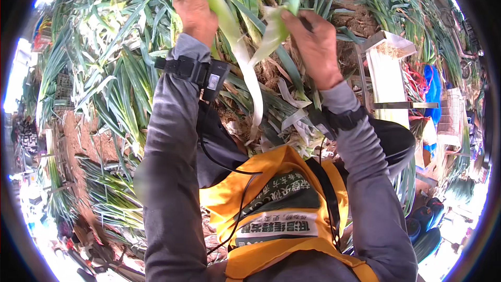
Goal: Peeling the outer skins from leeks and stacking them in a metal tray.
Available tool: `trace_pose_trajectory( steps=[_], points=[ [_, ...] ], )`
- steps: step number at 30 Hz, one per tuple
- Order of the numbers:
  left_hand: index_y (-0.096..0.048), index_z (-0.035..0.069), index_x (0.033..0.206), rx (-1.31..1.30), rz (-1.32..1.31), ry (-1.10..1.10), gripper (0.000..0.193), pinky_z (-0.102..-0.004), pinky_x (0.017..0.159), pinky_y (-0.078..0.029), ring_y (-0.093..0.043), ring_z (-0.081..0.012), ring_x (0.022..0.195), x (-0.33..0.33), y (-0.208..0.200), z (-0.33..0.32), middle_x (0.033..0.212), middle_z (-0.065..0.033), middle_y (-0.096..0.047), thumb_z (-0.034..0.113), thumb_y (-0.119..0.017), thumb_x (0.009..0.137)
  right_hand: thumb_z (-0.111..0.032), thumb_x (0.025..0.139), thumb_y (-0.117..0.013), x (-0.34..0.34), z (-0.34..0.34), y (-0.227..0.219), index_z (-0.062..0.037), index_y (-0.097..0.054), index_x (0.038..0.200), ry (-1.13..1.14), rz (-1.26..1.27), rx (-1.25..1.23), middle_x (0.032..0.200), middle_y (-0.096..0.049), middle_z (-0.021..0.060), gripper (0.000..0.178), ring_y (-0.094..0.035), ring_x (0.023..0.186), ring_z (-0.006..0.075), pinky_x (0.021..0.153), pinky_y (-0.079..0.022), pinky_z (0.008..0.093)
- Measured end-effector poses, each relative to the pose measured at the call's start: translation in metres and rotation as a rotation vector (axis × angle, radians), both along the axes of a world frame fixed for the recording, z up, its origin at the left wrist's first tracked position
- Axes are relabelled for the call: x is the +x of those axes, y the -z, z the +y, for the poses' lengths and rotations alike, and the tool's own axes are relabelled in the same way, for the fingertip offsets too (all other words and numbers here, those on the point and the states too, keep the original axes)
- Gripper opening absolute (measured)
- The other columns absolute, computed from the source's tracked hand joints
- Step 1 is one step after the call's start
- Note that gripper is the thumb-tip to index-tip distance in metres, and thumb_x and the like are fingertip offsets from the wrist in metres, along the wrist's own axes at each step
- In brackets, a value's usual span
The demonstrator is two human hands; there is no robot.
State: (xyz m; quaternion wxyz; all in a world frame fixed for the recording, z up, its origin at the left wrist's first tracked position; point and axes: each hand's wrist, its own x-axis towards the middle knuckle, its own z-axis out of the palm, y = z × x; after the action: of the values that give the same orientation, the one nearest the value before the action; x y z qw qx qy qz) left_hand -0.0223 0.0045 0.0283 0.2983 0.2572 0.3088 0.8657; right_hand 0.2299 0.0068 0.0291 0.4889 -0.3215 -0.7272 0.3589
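Note:
High in the view, my left hand (195, 10) is closed round the green upper part of a long leek (244, 65). Its white shank hangs down at a slant, with the root end low over my lap. A pale outer leaf (272, 34) splits away from the shank, still joined to it partway down. My right hand (317, 39) pinches this leaf between thumb and fingers, to the right of the leek. Peeled leaf scraps (297, 120) lie below my right hand.
Loose leeks (125, 94) are heaped ahead and to the left, on brown soil. A metal stand with a pale panel (386, 81) is at the right, beside red strings (412, 81) and a blue bag (432, 91). A yellow apron (224, 193) covers my lap; cables run from my wrist straps.

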Motion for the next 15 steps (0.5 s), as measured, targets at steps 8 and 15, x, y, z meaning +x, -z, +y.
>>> trace_pose_trajectory(
  steps=[8, 15],
  points=[
    [-0.049, 0.005, 0.114, 0.051, 0.048, -0.157, 0.029, -0.042, 0.063, -0.057, -0.065, -0.0304, 0.075, -0.051, -0.013, -0.002, 0.096, -0.013, -0.061, -0.001, -0.063, 0.09, -0.026, 0.092, -0.066, 0.093, -0.014, 0.057, -0.0017, -0.07, 0.094, -0.252, -0.171, -0.604, 0.066, -0.062, 0.0023, 0.025, -0.053, 0.053, 0.0077, 0.047, -0.041, 0.0256],
    [-0.047, 0.007, 0.111, 0.016, 0.014, -0.254, 0.029, -0.041, 0.061, -0.057, -0.063, -0.0302, 0.072, -0.086, 0.003, -0.007, 0.094, -0.0151, -0.06, -0.001, -0.064, 0.089, -0.033, 0.087, -0.063, 0.17, -0.051, 0.231, -0.0008, -0.066, 0.106, -0.296, -0.963, -0.643, 0.098, -0.066, 0.025, 0.037, -0.063, 0.094, 0.0418, 0.081, -0.05, 0.047]
  ],
)
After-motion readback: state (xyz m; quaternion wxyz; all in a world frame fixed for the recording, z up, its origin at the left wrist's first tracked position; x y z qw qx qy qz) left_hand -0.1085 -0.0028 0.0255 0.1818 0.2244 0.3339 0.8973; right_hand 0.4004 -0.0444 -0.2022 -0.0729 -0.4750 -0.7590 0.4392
